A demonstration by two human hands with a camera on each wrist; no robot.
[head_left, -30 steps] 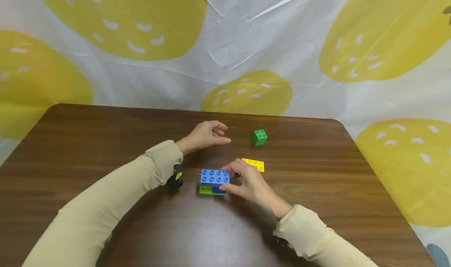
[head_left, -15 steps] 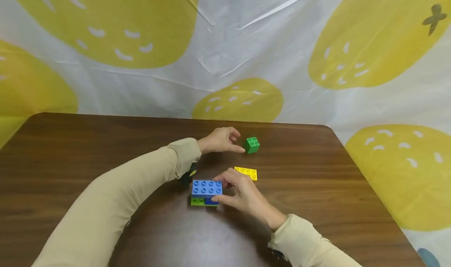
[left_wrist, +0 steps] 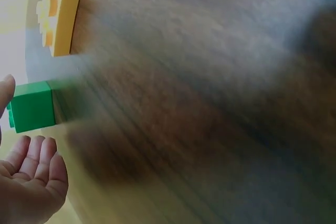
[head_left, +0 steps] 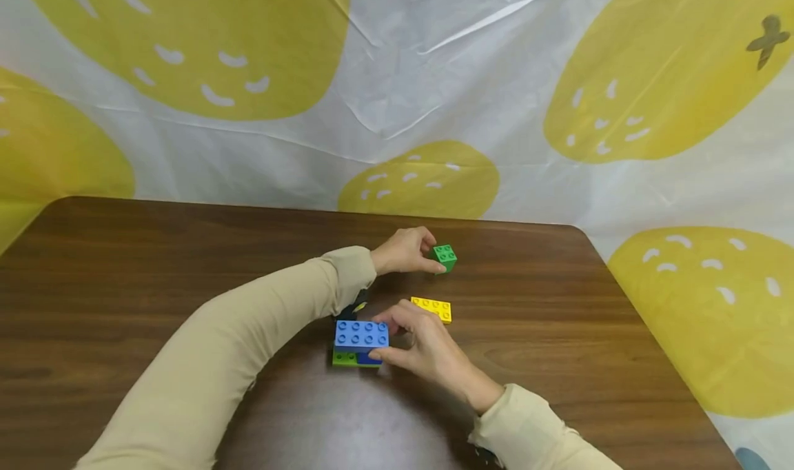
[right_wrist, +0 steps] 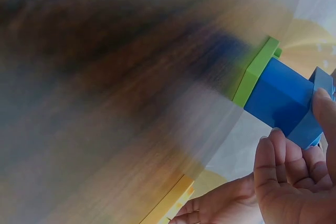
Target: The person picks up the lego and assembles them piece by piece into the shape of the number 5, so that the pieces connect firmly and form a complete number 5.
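A small green cube brick (head_left: 446, 256) sits on the brown table (head_left: 155, 263) towards its far edge. My left hand (head_left: 435, 254) is curled round it, thumb on the near side and fingers over the far side; in the left wrist view the green brick (left_wrist: 32, 106) lies between thumb and fingers (left_wrist: 31, 153). Nearer to me, my right hand (head_left: 383, 333) pinches the right end of a blue brick (head_left: 360, 333) stacked on a lime and dark-blue layer (head_left: 344, 360); the right wrist view shows the blue brick (right_wrist: 281, 95) on a lime plate (right_wrist: 254, 72).
A flat yellow plate (head_left: 432, 309) lies on the table between the two hands, also visible as the yellow plate (left_wrist: 55, 17) in the left wrist view. A white sheet with yellow blobs (head_left: 397, 98) hangs behind the table. The table's right corner (head_left: 577, 232) is rounded.
My left hand has reached right and closed round the green brick. The right hand stays on the blue stack; the view has shifted slightly.
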